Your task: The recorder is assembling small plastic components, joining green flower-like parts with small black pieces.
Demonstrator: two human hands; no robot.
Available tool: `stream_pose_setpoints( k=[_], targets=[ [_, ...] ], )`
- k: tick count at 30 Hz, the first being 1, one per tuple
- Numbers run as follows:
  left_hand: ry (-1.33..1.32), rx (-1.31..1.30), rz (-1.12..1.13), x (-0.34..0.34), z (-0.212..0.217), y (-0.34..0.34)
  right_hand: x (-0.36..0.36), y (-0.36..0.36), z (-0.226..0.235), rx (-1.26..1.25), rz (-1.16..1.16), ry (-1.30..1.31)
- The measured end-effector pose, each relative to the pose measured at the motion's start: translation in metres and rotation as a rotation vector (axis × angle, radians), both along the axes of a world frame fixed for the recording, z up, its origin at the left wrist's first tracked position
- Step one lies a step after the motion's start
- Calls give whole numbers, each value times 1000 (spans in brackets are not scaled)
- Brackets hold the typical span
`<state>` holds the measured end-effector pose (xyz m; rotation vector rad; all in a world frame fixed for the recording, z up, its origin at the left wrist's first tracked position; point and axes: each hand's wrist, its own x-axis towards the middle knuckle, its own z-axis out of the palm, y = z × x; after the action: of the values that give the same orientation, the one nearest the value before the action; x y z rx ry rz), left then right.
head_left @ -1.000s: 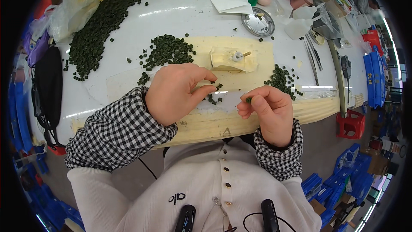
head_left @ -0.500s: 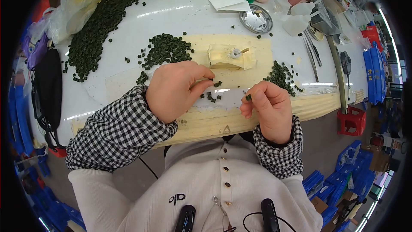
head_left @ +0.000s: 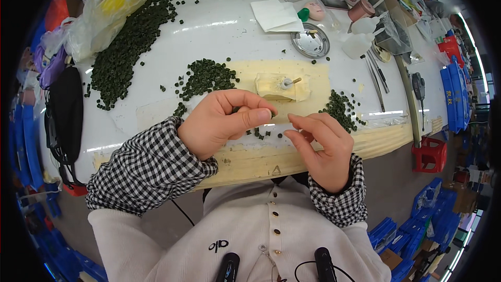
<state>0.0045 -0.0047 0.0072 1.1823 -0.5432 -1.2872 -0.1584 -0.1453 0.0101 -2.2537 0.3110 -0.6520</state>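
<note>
Between the thumb and forefinger of my left hand (head_left: 222,120) is a small dark green piece (head_left: 273,115), mostly covered by the fingertips. Facing it, my right hand (head_left: 326,149) has its thumb and forefinger apart, and nothing shows between them. Below the hands, several loose green pieces (head_left: 258,133) lie near the table's front edge, with a single one (head_left: 280,136) just left of my right thumb. Beyond the hands stands a block wrapped in yellowish tape (head_left: 271,90), with a thin brown peg set in a grey round base on top.
Dark green pieces form a large heap (head_left: 122,60) at far left, a middle heap (head_left: 209,79) and a smaller right heap (head_left: 338,107). A round metal dish (head_left: 312,47) and white tissue (head_left: 276,15) lie at the back. Tweezers (head_left: 376,84) rest at right.
My left hand has lifted slightly from the table and now pinches a green piece. The right thumb and forefinger have parted, and the piece they held no longer shows between them.
</note>
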Motion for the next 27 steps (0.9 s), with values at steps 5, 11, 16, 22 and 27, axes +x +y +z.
stream_pose_setpoints(
  k=[5, 11, 16, 22, 27],
  targets=[
    [238, -31, -47, -2, -7, 3, 10, 5, 15, 29, 80, -134],
    [232, -49, -44, -4, -7, 3, 20, 7, 13, 109, 132, -165],
    [185, -40, 24, -6, -2, 6, 20, 8, 14, 130, 105, -161],
    [24, -20, 45, -7, 3, 5, 19, 7, 14, 110, 97, -170],
    [-10, -20, 73, -8, 6, 5, 19, 6, 12, 165, 106, -171]
  ],
)
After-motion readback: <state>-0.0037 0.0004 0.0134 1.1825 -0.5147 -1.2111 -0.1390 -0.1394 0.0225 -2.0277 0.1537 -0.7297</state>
